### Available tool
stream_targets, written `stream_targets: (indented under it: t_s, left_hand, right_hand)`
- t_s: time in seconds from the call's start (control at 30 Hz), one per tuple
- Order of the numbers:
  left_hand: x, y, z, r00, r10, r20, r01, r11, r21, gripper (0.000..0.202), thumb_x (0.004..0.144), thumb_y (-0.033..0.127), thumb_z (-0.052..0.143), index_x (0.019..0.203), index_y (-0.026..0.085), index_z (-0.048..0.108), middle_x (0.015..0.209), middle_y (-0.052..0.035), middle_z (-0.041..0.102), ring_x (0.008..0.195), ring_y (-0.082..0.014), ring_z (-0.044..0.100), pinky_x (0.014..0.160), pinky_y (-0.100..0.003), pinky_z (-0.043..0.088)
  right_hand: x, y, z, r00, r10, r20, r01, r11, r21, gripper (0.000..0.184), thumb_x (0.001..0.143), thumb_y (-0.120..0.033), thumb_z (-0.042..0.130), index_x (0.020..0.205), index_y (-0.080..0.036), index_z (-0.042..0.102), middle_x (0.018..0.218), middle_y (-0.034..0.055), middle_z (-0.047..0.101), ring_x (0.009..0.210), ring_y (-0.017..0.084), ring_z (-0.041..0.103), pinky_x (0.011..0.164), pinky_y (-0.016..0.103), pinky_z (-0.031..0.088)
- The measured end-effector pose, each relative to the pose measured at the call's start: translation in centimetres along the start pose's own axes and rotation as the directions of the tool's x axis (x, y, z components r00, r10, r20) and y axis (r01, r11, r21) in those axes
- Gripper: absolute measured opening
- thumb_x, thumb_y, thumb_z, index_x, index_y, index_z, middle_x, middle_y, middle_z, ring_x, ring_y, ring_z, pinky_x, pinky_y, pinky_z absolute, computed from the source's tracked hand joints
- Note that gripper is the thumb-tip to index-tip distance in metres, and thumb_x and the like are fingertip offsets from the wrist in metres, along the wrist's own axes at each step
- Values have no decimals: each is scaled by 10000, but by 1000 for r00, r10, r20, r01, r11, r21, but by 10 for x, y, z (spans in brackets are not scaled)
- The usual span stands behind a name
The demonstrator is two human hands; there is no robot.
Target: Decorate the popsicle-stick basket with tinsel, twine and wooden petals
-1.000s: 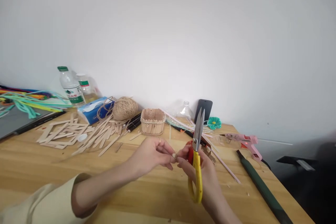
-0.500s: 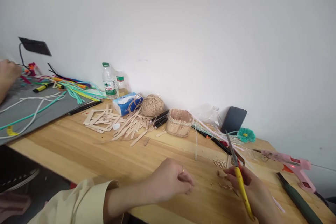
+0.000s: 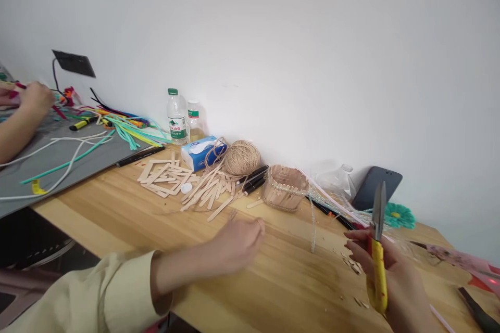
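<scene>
My right hand (image 3: 394, 281) grips scissors (image 3: 378, 250) with yellow and red handles, blades closed and pointing up, at the lower right over the wooden table (image 3: 164, 229). My left hand (image 3: 238, 242) reaches left across the table toward a spread of wooden craft sticks (image 3: 207, 192); it is blurred by motion and its fingers curl loosely. Nothing shows in it. Small wood chips (image 3: 351, 265) lie between my hands.
A stick basket (image 3: 284, 187), twine ball (image 3: 242, 157), tissue pack (image 3: 203, 152), two bottles (image 3: 177, 117), black markers (image 3: 255, 179), phone (image 3: 377, 187), teal paper flower (image 3: 399, 216) and pink glue gun (image 3: 461, 260) crowd the back. Another person's hand (image 3: 33, 99) works over a grey mat (image 3: 47, 166) with coloured strips at left.
My hands have parted: the left one moved away from the scissors toward the craft sticks, the right one swung the scissors rightward and upright. My view turned left, showing the other person's hand.
</scene>
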State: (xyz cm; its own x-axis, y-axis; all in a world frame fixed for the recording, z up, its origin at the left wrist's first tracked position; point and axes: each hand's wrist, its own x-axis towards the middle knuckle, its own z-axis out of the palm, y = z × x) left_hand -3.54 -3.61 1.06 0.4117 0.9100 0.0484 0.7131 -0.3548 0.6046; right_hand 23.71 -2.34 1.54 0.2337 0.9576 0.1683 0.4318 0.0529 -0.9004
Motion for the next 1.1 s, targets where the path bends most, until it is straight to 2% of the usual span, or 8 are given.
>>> stream_targets:
  t_s: [0.13,0.27,0.37,0.47,0.57,0.7,0.83,1.1]
  left_hand:
    - [25,-29,-24,994,28,-103,-3,971,241,342,914,283,306,853,143,612,884,-121,647,815,-249,596,742,-368,446]
    - [45,-52,-36,988,104,-117,-49,915,399,262,848,105,395,963,161,625,988,-112,616,932,-247,553,776,-348,438]
    - [52,-64,-39,984,125,-130,-50,880,472,261,827,89,441,983,161,637,975,-107,614,945,-244,534,763,-320,439]
    - [57,-77,-44,978,130,-161,-31,860,509,248,845,135,450,1000,166,640,955,-102,627,959,-243,525,774,-318,439]
    - [58,-89,-52,973,126,-195,-7,855,518,285,846,109,428,1024,190,636,988,-86,650,995,-233,525,822,-331,427]
    - [53,-94,-58,968,105,-230,28,861,509,267,871,158,405,990,191,642,970,-69,678,942,-217,564,808,-326,441]
    - [48,-84,-50,974,148,-169,-42,860,509,267,896,224,396,913,186,659,886,-56,697,895,-203,588,789,-313,462]
    - [56,-68,-12,964,261,-43,-197,816,543,314,877,103,364,1139,88,535,1130,-177,632,1054,-235,580,894,-382,466]
  right_hand:
    - [7,-16,13,998,-58,8,58,998,-13,357,593,-458,683,820,-191,615,692,17,613,607,172,552,524,266,438]
    - [23,-50,35,953,-252,170,294,905,-308,280,687,-416,601,855,-192,608,595,-5,599,528,169,543,506,270,423]
    - [39,-66,60,919,-313,239,381,857,-346,258,691,-350,585,895,-192,595,727,24,655,635,188,591,594,284,442]
    - [54,-67,82,898,-337,284,424,838,-344,241,675,-301,563,892,-204,604,880,43,687,754,212,624,678,309,445]
    - [62,-62,90,901,-330,281,418,832,-365,258,632,-275,583,881,-216,618,829,30,697,746,220,630,673,310,438]
    - [68,-64,75,950,-264,167,310,863,-399,268,616,-294,595,866,-202,622,715,30,673,649,211,603,584,291,411]
    - [72,-78,45,984,-179,15,171,907,-384,275,640,-385,598,824,-180,606,614,14,607,528,164,516,483,263,357]
    - [62,-92,11,957,-96,-275,82,995,-60,286,548,-385,729,703,-199,576,756,2,596,656,145,519,533,239,376]
